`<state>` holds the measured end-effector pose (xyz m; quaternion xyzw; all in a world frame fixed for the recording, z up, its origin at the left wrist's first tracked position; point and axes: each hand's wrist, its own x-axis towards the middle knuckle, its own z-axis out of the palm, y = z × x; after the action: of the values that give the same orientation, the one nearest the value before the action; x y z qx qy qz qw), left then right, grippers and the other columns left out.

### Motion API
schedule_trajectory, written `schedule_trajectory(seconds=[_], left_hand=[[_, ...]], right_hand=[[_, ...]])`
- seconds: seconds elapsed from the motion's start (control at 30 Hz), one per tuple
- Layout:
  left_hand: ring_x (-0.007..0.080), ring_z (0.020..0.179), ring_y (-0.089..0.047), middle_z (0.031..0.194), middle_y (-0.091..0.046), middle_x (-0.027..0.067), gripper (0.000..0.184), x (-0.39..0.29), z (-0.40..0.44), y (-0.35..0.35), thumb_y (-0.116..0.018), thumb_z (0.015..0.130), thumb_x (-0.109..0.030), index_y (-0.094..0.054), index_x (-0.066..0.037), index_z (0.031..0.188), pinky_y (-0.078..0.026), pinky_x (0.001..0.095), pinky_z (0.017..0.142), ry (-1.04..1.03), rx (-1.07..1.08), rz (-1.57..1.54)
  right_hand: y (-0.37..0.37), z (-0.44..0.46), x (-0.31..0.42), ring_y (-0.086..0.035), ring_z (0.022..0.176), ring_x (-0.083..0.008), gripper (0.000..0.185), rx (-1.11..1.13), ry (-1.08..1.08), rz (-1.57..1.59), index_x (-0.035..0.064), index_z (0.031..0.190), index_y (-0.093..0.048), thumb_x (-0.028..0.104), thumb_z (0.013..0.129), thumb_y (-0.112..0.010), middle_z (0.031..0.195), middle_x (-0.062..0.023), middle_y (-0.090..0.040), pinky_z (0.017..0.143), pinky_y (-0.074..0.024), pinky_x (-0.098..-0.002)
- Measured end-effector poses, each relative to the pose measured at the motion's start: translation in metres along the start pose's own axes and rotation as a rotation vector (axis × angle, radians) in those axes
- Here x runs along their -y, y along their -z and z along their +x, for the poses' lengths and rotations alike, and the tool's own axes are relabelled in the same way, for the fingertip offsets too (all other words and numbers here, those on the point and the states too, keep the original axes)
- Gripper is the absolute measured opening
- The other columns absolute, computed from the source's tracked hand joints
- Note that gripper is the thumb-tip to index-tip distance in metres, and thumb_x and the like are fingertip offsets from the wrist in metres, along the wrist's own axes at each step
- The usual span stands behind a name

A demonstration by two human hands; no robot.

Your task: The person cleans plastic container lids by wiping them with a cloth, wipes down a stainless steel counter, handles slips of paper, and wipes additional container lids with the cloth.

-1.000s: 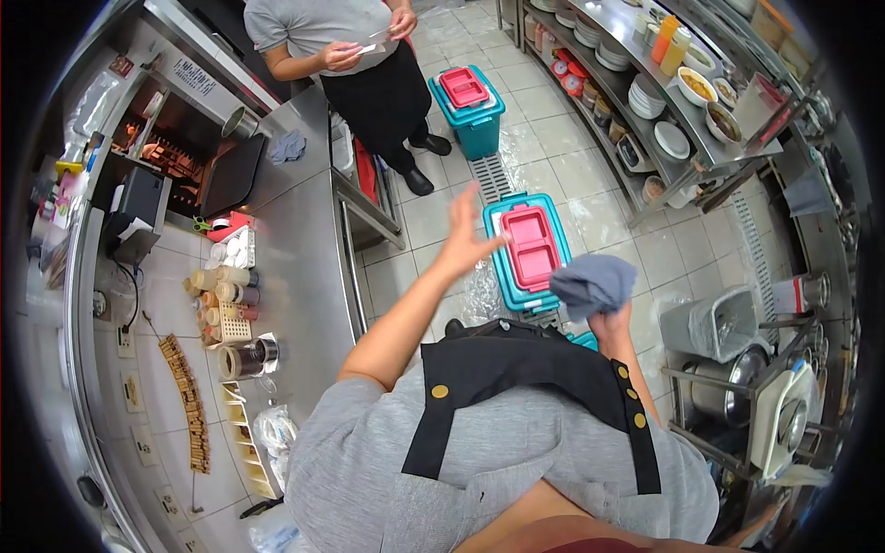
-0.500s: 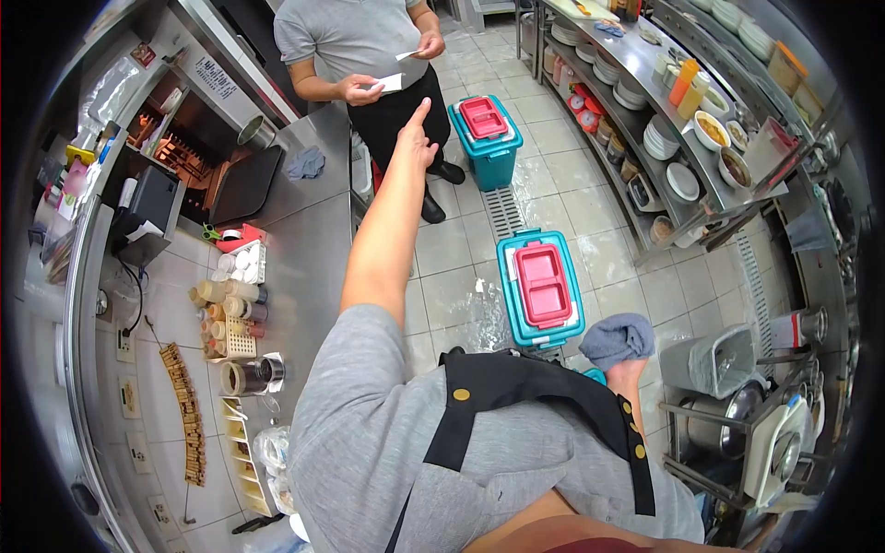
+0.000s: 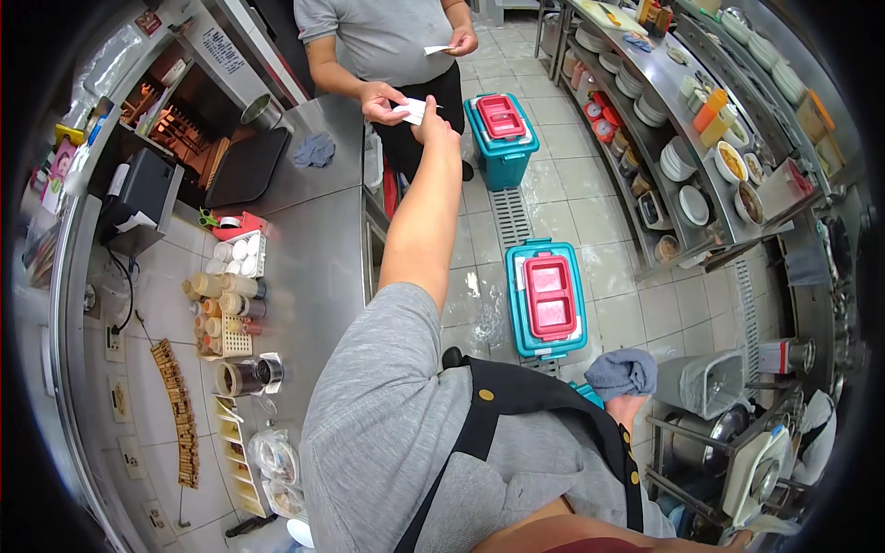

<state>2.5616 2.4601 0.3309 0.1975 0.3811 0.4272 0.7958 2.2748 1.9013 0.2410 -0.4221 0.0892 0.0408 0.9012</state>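
Note:
My left hand (image 3: 437, 130) reaches forward and pinches a white paper slip (image 3: 414, 111). A co-worker's hand (image 3: 380, 101) still has hold of the slip's other side. In the co-worker's other hand (image 3: 464, 41) is a second white slip (image 3: 438, 49). Low at my right side, my right hand (image 3: 627, 407) grips a bunched grey-blue cloth (image 3: 622, 373); the cloth covers most of its fingers.
Two teal bins with red trays on their lids, the near bin (image 3: 513, 318) and far bin (image 3: 509, 170), stand on the tiled floor. A steel counter (image 3: 318, 267) with bottles (image 3: 230, 300) runs along the left. Shelves of plates (image 3: 678, 158) line the right.
My left hand, empty and outstretched before, has closed on the slip. The co-worker's near hand has moved right towards mine. My right hand still holds the cloth.

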Motion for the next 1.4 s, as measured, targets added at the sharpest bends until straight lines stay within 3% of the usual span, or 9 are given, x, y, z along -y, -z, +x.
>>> schedule_trajectory(seconds=[0.13,0.27,0.4,0.53,0.73,0.97,1.13,1.33,1.4], left_hand=[[0.0172,0.094,-0.062,0.103,-0.063,0.0032,0.031,-0.009,-0.028,0.032,-0.064,0.083,-0.006,-0.055,-0.011,0.112,-0.045,0.0394,0.079,0.058,0.041,-0.098],[0.0177,0.089,-0.063,0.096,-0.062,0.0060,0.044,-0.044,-0.094,0.077,-0.064,0.079,-0.002,-0.046,-0.010,0.117,-0.052,0.0338,0.075,0.210,0.703,0.253],[0.0160,0.086,-0.064,0.101,-0.064,0.0072,0.054,-0.084,-0.166,0.101,-0.071,0.076,-0.006,-0.042,-0.006,0.122,-0.052,0.0327,0.075,0.231,1.011,0.656],[0.0124,0.083,-0.065,0.099,-0.065,0.0070,0.052,-0.114,-0.222,0.113,-0.073,0.076,-0.009,-0.046,-0.004,0.120,-0.054,0.0248,0.067,0.278,1.288,0.838],[0.0116,0.085,-0.064,0.097,-0.065,0.0066,0.052,-0.120,-0.248,0.135,-0.074,0.075,-0.010,-0.047,-0.002,0.119,-0.055,0.0256,0.066,0.265,1.428,0.989],[0.0159,0.089,-0.065,0.105,-0.065,0.0087,0.045,-0.166,-0.244,0.144,-0.060,0.090,-0.026,-0.045,-0.004,0.127,-0.052,0.0285,0.074,0.236,1.261,1.038],[0.0143,0.096,-0.063,0.109,-0.064,0.0077,0.041,-0.230,-0.210,0.160,-0.051,0.095,-0.029,-0.049,-0.007,0.129,-0.048,0.0273,0.081,-0.168,1.107,1.115],[0.0153,0.092,-0.063,0.113,-0.061,0.0100,0.046,-0.341,-0.172,0.196,-0.059,0.092,-0.025,-0.043,-0.006,0.131,-0.049,0.0280,0.078,-0.526,0.755,0.863],[0.0181,0.092,-0.063,0.116,-0.059,0.0128,0.050,-0.380,-0.169,0.209,-0.059,0.093,-0.024,-0.036,-0.005,0.133,-0.051,0.0288,0.076,-0.620,0.552,0.654]], right_hand=[[-0.009,0.007,-0.013,-0.061,0.092,-0.0275,0.032,-0.060,-0.108,0.024,0.0054,0.101,-0.059,0.031,0.092,-0.043,0.100,-0.0130,-0.063,0.083,-0.0515,-0.0418],[-0.039,0.015,-0.017,-0.060,0.093,-0.0242,0.031,-0.188,-0.258,-0.052,0.0021,0.111,-0.055,0.024,0.090,-0.050,0.101,-0.0111,-0.061,0.084,-0.0500,-0.0378],[-0.117,0.015,-0.014,-0.058,0.089,-0.0155,0.038,0.302,0.193,-0.749,0.0004,0.117,-0.051,-0.002,0.081,-0.063,0.098,-0.0075,-0.058,0.084,-0.0453,-0.0286],[-0.176,0.024,0.003,-0.058,0.074,-0.0130,0.036,0.621,-0.234,-0.506,0.0000,0.119,-0.052,0.025,0.092,-0.054,0.081,-0.0071,-0.061,0.073,-0.0450,-0.0252],[-0.240,0.027,-0.008,-0.056,0.068,-0.0101,0.035,0.841,-0.083,-0.527,-0.0007,0.113,-0.056,0.030,0.096,-0.050,0.074,-0.0061,-0.062,0.065,-0.0431,-0.0237],[-0.253,0.027,-0.024,-0.055,0.066,-0.0079,0.027,0.755,-0.142,-0.592,-0.0008,0.093,-0.061,0.024,0.097,-0.051,0.073,-0.0033,-0.061,0.063,-0.0422,-0.0222],[-0.248,0.028,-0.023,-0.055,0.065,-0.0085,0.027,0.698,-0.124,-0.605,-0.0005,0.093,-0.061,0.025,0.096,-0.052,0.075,-0.0028,-0.062,0.063,-0.0421,-0.0220],[-0.089,0.130,0.002,-0.059,0.088,-0.0191,0.029,0.305,0.673,-1.524,0.0025,0.100,-0.063,0.028,0.093,-0.051,0.092,-0.0086,-0.064,0.078,-0.0475,-0.0355],[-0.112,0.093,0.044,-0.061,0.078,-0.0198,0.026,-0.070,0.185,-0.609,0.0016,0.097,-0.063,0.023,0.091,-0.048,0.087,-0.0091,-0.063,0.071,-0.0499,-0.0351]])
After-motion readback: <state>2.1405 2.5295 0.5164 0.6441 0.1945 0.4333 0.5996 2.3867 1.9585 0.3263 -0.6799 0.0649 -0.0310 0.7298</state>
